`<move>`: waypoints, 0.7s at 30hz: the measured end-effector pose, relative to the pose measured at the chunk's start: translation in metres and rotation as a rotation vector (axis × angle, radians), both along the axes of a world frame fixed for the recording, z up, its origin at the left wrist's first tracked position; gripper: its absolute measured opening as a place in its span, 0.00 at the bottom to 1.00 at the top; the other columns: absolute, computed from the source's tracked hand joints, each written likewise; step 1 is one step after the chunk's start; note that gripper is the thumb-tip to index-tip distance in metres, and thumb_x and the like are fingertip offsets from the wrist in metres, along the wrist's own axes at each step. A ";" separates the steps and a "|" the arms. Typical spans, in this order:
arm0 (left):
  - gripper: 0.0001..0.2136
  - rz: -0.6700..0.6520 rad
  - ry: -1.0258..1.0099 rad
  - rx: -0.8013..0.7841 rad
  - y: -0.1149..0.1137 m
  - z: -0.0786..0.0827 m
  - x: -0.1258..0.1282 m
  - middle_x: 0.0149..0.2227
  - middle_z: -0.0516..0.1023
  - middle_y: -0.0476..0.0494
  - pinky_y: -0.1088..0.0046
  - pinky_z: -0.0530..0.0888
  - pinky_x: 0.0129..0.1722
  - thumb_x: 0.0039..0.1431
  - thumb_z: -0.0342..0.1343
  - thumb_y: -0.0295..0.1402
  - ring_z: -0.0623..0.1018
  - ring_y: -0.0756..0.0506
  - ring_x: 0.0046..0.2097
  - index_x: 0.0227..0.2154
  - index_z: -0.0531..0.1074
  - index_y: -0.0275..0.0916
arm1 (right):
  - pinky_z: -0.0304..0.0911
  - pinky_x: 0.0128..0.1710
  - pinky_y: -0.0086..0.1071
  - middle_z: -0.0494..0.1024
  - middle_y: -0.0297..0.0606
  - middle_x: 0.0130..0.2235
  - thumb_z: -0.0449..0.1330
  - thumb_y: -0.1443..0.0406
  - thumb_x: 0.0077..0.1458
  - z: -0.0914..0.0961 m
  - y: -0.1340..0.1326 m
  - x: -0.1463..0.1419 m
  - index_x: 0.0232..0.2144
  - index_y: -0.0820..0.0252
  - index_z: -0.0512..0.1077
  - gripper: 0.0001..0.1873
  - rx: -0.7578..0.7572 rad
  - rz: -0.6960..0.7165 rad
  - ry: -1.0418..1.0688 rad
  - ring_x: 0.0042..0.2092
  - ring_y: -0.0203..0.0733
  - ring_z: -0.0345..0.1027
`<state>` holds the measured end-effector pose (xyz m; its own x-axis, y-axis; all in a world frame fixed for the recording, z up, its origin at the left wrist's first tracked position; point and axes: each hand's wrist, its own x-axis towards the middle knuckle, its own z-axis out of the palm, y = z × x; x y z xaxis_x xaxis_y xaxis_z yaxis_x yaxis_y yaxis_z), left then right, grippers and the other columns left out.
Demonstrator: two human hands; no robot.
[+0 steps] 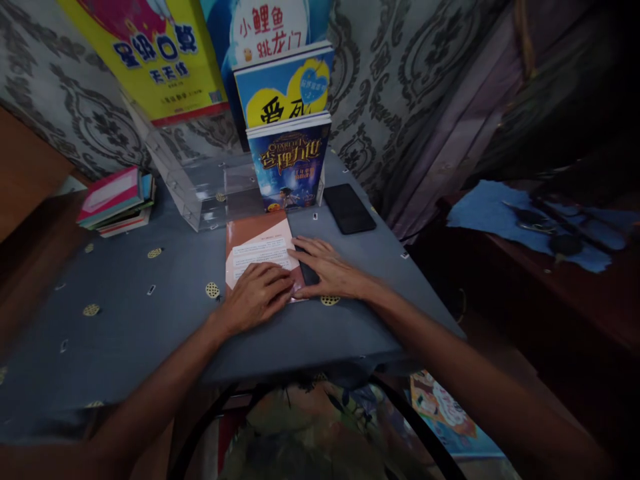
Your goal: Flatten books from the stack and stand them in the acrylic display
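A brown and pink booklet (257,230) with a white printed block lies flat on the table in front of me. My left hand (260,293) rests over its lower part, palm down, fingers lightly bent and not wrapped round anything. My right hand (330,268) lies along the booklet's right edge, fingers stretched out and thumb apart. Under that hand's arch shows a dark flat piece (307,272); I cannot tell whether it belongs to the booklet. The fingertips of my two hands come close together near the lower right corner.
Behind the booklet, books stand in a clear holder (187,200), with a dark blue book (290,167) in front. A black phone (350,209) lies to the right. Stacked books (117,197) sit left on the grey patterned tablecloth (165,293). Blue cloth (480,213) lies far right.
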<state>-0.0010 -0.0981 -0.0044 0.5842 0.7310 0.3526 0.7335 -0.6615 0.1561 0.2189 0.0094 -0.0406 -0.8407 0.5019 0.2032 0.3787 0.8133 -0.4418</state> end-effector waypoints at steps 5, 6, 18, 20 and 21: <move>0.15 0.123 -0.010 -0.043 0.003 -0.006 -0.004 0.53 0.77 0.36 0.56 0.70 0.54 0.71 0.47 0.33 0.74 0.39 0.55 0.53 0.74 0.39 | 0.46 0.69 0.58 0.55 0.54 0.72 0.63 0.37 0.52 0.003 -0.001 -0.001 0.68 0.59 0.60 0.52 -0.025 -0.011 -0.031 0.72 0.62 0.45; 0.15 0.160 -0.013 -0.050 0.004 -0.007 -0.007 0.54 0.77 0.36 0.55 0.70 0.55 0.71 0.47 0.33 0.74 0.39 0.55 0.54 0.74 0.40 | 0.45 0.69 0.57 0.54 0.54 0.72 0.63 0.37 0.51 0.003 -0.001 -0.001 0.69 0.60 0.60 0.53 -0.031 -0.013 -0.041 0.72 0.62 0.45; 0.24 0.802 0.045 -0.122 0.025 -0.019 -0.049 0.66 0.65 0.25 0.45 0.62 0.63 0.70 0.45 0.40 0.63 0.30 0.68 0.63 0.65 0.35 | 0.43 0.70 0.60 0.51 0.52 0.73 0.60 0.33 0.50 0.006 -0.003 0.001 0.71 0.56 0.55 0.56 -0.055 -0.019 -0.060 0.73 0.63 0.43; 0.24 0.804 -0.001 -0.124 0.026 -0.024 -0.051 0.65 0.66 0.24 0.42 0.60 0.63 0.69 0.45 0.41 0.63 0.29 0.68 0.63 0.64 0.35 | 0.42 0.70 0.60 0.51 0.54 0.73 0.60 0.33 0.50 0.007 -0.003 0.000 0.71 0.57 0.55 0.57 -0.073 -0.024 -0.082 0.73 0.63 0.42; 0.24 0.786 -0.037 -0.118 0.027 -0.026 -0.053 0.64 0.67 0.24 0.41 0.59 0.63 0.69 0.46 0.41 0.63 0.29 0.68 0.62 0.65 0.35 | 0.42 0.70 0.61 0.51 0.55 0.73 0.61 0.33 0.49 0.008 -0.004 0.000 0.71 0.58 0.56 0.57 -0.082 -0.028 -0.091 0.73 0.64 0.41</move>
